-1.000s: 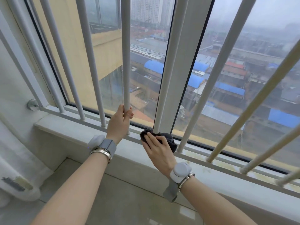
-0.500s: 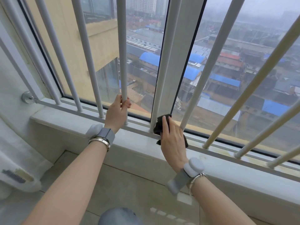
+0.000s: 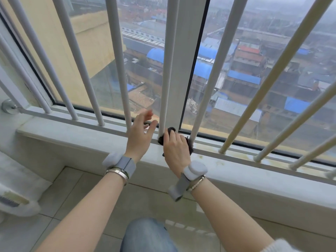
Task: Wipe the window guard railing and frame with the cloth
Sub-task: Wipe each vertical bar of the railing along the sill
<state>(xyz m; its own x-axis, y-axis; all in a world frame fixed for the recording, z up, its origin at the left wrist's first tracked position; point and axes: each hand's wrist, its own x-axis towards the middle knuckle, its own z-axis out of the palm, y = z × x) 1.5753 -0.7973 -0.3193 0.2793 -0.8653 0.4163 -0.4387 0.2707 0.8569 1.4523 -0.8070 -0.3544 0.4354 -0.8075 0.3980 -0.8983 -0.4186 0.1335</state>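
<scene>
Her right hand (image 3: 177,149) presses the dark cloth (image 3: 161,140) against the railing's (image 3: 116,131) bottom rail, at the window frame's (image 3: 179,70) foot; just left, the left hand (image 3: 140,132) hovers open-fingered, holding nothing.

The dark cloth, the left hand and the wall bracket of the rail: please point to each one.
dark cloth (image 3: 161,139), head view, its left edge.
left hand (image 3: 139,132), head view, its back.
wall bracket (image 3: 8,108), head view, its round base.
</scene>
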